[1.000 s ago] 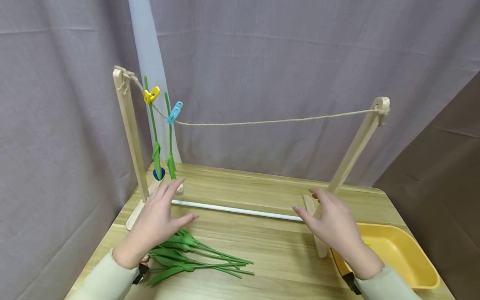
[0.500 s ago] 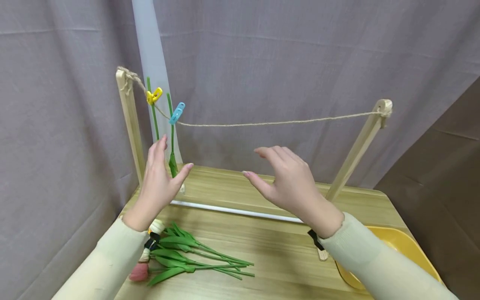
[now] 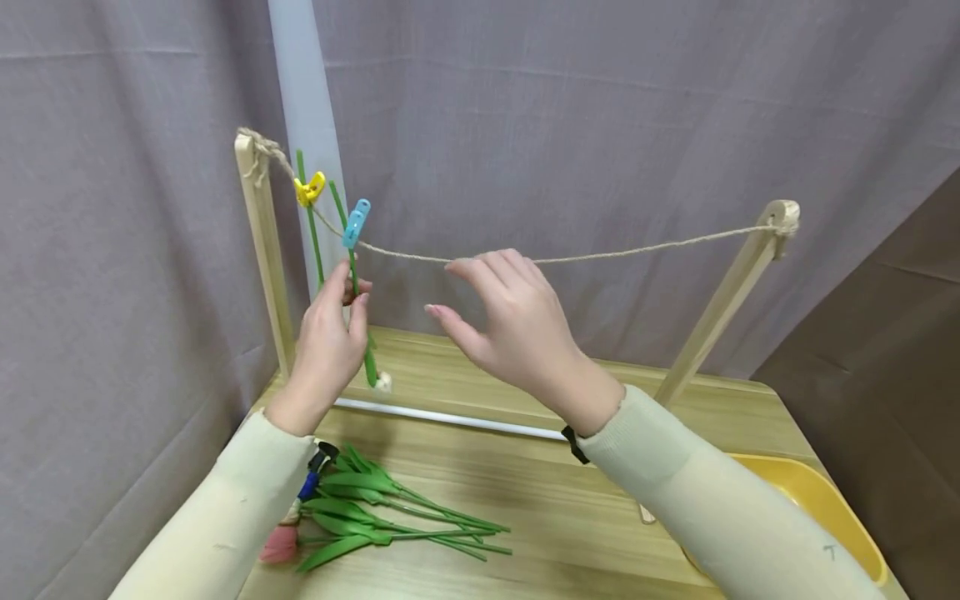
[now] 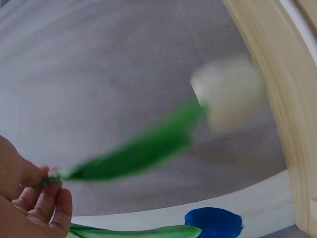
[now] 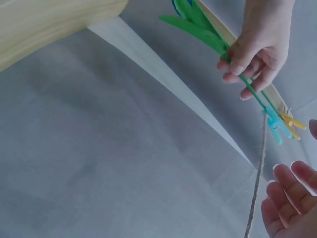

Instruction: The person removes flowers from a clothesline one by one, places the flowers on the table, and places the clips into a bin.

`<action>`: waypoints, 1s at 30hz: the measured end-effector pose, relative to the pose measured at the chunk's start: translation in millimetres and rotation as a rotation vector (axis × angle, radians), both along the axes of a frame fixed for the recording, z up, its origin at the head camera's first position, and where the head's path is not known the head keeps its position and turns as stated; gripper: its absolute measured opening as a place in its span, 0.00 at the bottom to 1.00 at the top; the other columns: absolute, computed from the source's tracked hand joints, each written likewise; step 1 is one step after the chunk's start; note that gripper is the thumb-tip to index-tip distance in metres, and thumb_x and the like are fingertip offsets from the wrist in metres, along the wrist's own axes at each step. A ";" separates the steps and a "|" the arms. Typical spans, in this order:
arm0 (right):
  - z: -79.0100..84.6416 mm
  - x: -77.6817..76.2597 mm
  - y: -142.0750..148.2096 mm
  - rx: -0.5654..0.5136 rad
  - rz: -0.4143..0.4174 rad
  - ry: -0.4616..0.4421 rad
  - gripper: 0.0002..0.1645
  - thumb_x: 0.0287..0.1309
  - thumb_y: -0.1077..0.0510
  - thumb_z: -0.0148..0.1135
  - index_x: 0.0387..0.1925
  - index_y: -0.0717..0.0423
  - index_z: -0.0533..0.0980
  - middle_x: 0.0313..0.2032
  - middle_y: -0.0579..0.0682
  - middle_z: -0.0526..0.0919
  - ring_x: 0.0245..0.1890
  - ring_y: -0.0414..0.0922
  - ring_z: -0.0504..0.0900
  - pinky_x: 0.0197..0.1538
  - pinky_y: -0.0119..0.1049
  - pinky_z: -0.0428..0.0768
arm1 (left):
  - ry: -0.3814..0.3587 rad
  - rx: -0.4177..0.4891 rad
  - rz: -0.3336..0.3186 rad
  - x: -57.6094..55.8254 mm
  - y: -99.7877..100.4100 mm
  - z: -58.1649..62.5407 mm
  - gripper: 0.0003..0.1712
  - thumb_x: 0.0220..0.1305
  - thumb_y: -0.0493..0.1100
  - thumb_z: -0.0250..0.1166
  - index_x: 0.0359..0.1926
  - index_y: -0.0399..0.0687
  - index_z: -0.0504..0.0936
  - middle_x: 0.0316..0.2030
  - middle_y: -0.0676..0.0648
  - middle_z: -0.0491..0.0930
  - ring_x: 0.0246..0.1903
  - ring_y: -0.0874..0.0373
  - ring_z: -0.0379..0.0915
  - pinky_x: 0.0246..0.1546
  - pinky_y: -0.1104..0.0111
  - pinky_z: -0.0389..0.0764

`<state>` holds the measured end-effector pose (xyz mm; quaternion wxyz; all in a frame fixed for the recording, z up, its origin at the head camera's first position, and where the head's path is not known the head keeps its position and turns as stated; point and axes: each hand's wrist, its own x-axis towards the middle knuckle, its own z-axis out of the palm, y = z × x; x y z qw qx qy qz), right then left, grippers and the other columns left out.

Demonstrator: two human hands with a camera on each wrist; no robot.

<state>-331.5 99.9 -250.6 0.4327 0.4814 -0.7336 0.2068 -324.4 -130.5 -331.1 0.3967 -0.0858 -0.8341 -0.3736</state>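
Observation:
A white tulip (image 4: 230, 94) with a green stem hangs head down from the twine (image 3: 645, 249), clipped by a light blue clothespin (image 3: 356, 223). My left hand (image 3: 330, 346) pinches its stem below the clothespin, thumb against fingers. Left of it, a yellow clothespin (image 3: 309, 189) holds a second stem; its blue tulip head (image 4: 213, 223) shows in the left wrist view. My right hand (image 3: 517, 329) is held up just in front of the twine, fingers spread and relaxed, holding nothing. In the right wrist view its fingers (image 5: 287, 201) are apart from both clothespins.
Two wooden posts (image 3: 262, 250) carry the twine, joined low down by a white rod (image 3: 457, 422). Several tulips with green stems (image 3: 442, 533) lie on the wooden table (image 3: 585, 533), heads partly behind my left sleeve. A yellow tray (image 3: 825, 508) stands at right.
My left hand has risen from near the table and taken hold of the white tulip's stem, tilting it. My right hand has moved left and up from the right post toward the twine.

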 end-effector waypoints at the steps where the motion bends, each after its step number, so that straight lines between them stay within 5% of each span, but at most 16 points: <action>1: 2.3 -1.5 -4.5 -0.008 -0.002 0.004 0.22 0.57 0.47 0.66 0.44 0.60 0.79 0.38 0.52 0.82 0.41 0.51 0.77 0.43 0.44 0.74 | 0.012 0.000 0.006 -0.3 0.3 0.6 0.23 0.69 0.33 0.56 0.63 0.40 0.68 0.45 0.43 0.81 0.45 0.48 0.77 0.47 0.53 0.76; 9: 21.8 -12.0 -40.2 0.013 -0.110 -0.038 0.25 0.59 0.43 0.64 0.48 0.58 0.78 0.42 0.51 0.82 0.45 0.52 0.75 0.48 0.45 0.72 | 0.040 -0.023 0.039 3.9 3.5 0.1 0.24 0.68 0.32 0.58 0.64 0.44 0.70 0.41 0.43 0.82 0.39 0.49 0.78 0.39 0.55 0.79; 15: 34.0 -14.9 -61.2 0.083 -0.222 -0.089 0.30 0.59 0.41 0.63 0.54 0.56 0.77 0.45 0.51 0.82 0.49 0.53 0.74 0.52 0.45 0.71 | 0.093 -0.047 0.040 3.0 5.5 -0.4 0.22 0.68 0.31 0.58 0.61 0.38 0.72 0.42 0.39 0.80 0.39 0.49 0.79 0.38 0.58 0.80; 30: 44.5 -16.5 -75.0 0.049 -0.150 -0.283 0.12 0.65 0.49 0.60 0.42 0.53 0.78 0.37 0.42 0.82 0.42 0.44 0.74 0.49 0.36 0.68 | 0.132 -0.040 0.056 2.7 4.2 -2.5 0.21 0.66 0.31 0.60 0.60 0.43 0.76 0.39 0.42 0.82 0.38 0.50 0.79 0.37 0.58 0.79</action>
